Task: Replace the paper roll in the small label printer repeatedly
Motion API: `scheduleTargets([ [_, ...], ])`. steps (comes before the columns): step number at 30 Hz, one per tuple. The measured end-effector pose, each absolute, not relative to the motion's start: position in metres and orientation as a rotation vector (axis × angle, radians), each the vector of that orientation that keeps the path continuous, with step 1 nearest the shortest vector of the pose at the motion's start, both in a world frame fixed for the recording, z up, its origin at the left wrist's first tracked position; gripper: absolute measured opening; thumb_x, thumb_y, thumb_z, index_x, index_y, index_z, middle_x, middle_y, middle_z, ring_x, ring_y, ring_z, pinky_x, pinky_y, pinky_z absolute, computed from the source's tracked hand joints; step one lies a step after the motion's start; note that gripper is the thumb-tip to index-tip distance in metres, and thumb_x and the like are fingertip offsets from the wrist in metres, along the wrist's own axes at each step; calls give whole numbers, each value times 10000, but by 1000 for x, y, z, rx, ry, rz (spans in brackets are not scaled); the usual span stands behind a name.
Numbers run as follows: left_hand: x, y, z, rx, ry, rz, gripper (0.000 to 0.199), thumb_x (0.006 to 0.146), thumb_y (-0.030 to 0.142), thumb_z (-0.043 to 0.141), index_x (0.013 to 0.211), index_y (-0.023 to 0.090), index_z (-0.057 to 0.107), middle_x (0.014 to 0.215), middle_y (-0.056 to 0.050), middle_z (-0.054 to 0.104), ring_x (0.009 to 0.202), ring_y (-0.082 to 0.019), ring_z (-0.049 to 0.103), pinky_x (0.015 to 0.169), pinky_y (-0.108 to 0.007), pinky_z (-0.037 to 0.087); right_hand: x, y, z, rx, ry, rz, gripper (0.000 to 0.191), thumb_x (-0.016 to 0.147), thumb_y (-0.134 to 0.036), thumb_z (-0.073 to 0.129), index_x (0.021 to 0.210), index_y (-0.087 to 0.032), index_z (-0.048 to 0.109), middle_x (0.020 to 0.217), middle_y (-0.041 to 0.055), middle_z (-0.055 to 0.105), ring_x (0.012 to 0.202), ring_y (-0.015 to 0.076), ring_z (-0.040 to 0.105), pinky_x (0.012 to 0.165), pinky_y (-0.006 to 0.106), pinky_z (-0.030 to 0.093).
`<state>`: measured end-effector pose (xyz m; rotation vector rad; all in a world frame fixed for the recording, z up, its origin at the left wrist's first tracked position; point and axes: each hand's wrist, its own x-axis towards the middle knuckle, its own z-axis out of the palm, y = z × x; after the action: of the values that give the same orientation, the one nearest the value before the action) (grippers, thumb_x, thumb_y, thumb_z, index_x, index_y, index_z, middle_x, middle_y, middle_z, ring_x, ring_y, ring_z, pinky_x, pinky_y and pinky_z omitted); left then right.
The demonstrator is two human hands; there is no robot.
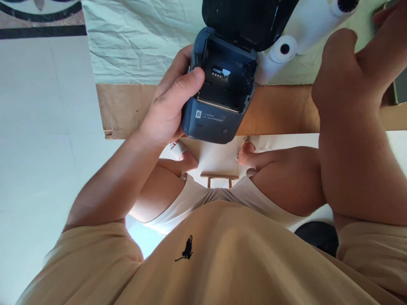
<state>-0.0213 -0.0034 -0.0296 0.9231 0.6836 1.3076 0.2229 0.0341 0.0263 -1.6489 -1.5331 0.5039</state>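
Note:
My left hand [171, 97] is wrapped round a dark blue portable printer [211, 120], thumb on its side rim. The printer's black lid [244, 21] is swung up, and its paper compartment lies open with a small label and no roll inside. It is tilted above the table's front edge. At the upper right, my right hand [381, 51] reaches past the white rolls. Its fingers are mostly cut off by the frame edge, so what they hold cannot be made out. A dark flat object [400, 89] lies beside it, partly hidden.
A small white roll [275, 57] and a larger white roll [311, 25] lie behind the printer. Pale green cloth [136, 38] covers the wooden table [124, 106]. Below the table edge are my legs and a small wooden stool [219, 177].

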Motion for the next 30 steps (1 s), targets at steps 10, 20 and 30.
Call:
scheduleTargets([
  [10, -22, -5, -24, 930, 700, 1296, 344, 816, 471, 542, 1015, 233, 691, 979, -67, 702, 683, -187, 594, 509, -337, 390, 226, 54, 13, -1465, -2167, 159, 397, 786, -105, 528, 1173, -190, 552, 1147, -19, 557, 1129, 131, 516, 1012, 339, 452],
  [20, -18, -8, -17, 906, 837, 1266, 300, 765, 492, 518, 929, 321, 703, 944, -29, 711, 661, -202, 560, 519, -351, 386, 225, 58, 13, -1557, -2081, 160, 355, 747, -60, 508, 1077, -172, 576, 1051, 18, 558, 1009, 138, 536, 929, 336, 446],
  [30, -19, -8, -19, 924, 798, 1283, 288, 784, 462, 505, 941, 306, 691, 930, -43, 698, 668, -210, 590, 534, -361, 374, 231, 57, 10, -1376, -2057, 249, 466, 728, -114, 630, 1180, -173, 534, 1194, -12, 539, 1066, 103, 505, 805, 250, 432],
])
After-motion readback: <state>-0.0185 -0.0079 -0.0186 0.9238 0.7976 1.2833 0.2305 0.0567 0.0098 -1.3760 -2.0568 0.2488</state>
